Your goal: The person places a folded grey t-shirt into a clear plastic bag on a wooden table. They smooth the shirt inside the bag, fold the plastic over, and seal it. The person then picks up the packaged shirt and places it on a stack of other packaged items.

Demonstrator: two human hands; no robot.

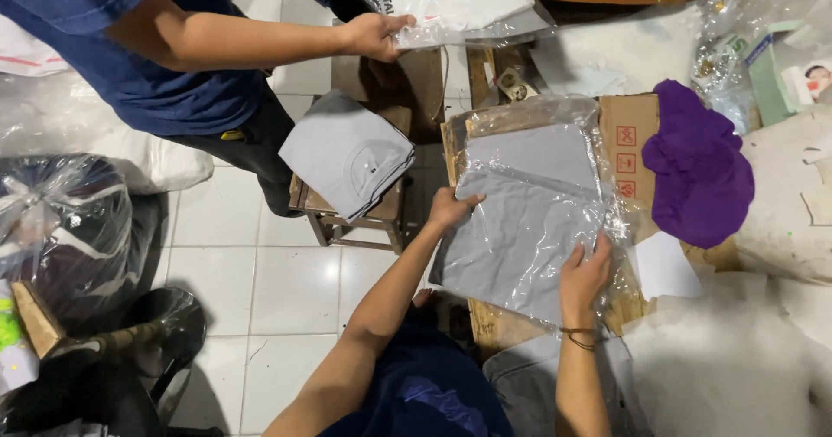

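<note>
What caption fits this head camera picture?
Two hands, left hand and right hand, press a grey folded shirt in clear plastic.

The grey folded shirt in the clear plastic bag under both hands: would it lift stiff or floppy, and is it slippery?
The grey bagged shirt would probably sag: soft cloth, no visible stiffener. The glossy, crinkled film likely slides under the left hand and right hand. It looks light.
</note>
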